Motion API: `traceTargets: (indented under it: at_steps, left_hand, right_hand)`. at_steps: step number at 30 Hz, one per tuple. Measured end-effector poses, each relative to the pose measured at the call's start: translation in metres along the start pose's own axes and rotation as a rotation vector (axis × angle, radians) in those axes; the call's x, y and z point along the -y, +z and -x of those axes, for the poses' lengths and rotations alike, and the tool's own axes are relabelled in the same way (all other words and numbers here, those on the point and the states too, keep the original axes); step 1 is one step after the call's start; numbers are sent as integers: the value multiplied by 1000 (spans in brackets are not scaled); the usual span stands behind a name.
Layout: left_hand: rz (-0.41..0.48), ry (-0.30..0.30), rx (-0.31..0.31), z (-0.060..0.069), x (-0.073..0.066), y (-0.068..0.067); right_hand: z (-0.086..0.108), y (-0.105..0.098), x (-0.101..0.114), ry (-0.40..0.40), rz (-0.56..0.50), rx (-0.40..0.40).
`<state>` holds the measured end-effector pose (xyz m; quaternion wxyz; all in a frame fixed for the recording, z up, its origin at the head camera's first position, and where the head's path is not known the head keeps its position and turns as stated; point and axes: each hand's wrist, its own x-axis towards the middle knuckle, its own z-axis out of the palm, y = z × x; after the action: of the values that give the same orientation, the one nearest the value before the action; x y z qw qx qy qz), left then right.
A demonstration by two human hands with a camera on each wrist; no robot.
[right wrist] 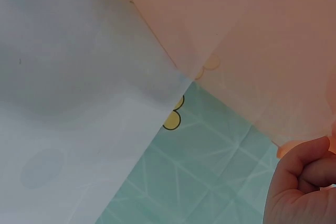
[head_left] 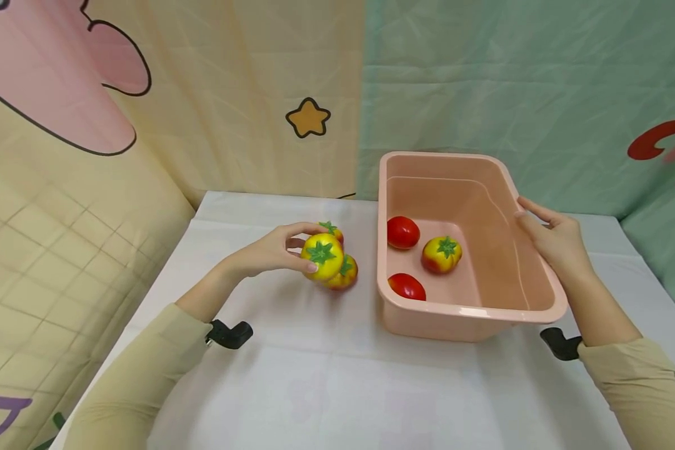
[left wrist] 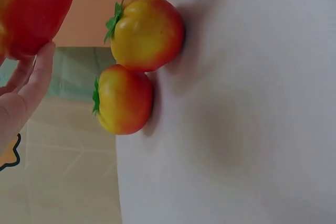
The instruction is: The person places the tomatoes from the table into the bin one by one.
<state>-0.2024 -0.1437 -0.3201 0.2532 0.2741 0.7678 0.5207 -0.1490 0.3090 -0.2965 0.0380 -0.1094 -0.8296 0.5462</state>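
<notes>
Yellow-topped tomato (head_left: pixel 322 255) — pinched between thumb (head_left: pixel 302 265) and fingers (head_left: pixel 305 229) of the left hand (head_left: pixel 272 251).

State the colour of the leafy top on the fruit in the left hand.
Green; the leafy top shows best in the head view.

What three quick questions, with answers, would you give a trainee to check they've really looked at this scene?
1. Which hand holds a yellow-and-red fruit above the white table?
2. True or false: the right hand holds the side of the pink bin.
3. How many fruits show inside the bin: A) two, B) three, C) five?

Key:
1. The left hand.
2. True.
3. B: a red fruit at the back, a red fruit at the front and a green-leafed fruit.
</notes>
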Motion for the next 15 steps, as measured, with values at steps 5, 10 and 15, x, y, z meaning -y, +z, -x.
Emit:
traceTargets:
  at_steps: [5, 10, 15]
  left_hand:
    - [-11, 17, -108, -10, -7, 1]
    - [-2, 9, -163, -18, -20, 2]
    - [2, 13, -185, -26, -35, 4]
  right_hand:
    - [0, -1, 0, 4, -14, 8]
    - [0, 0, 0, 1, 7, -1]
    - [2, 0, 0, -6, 10, -7]
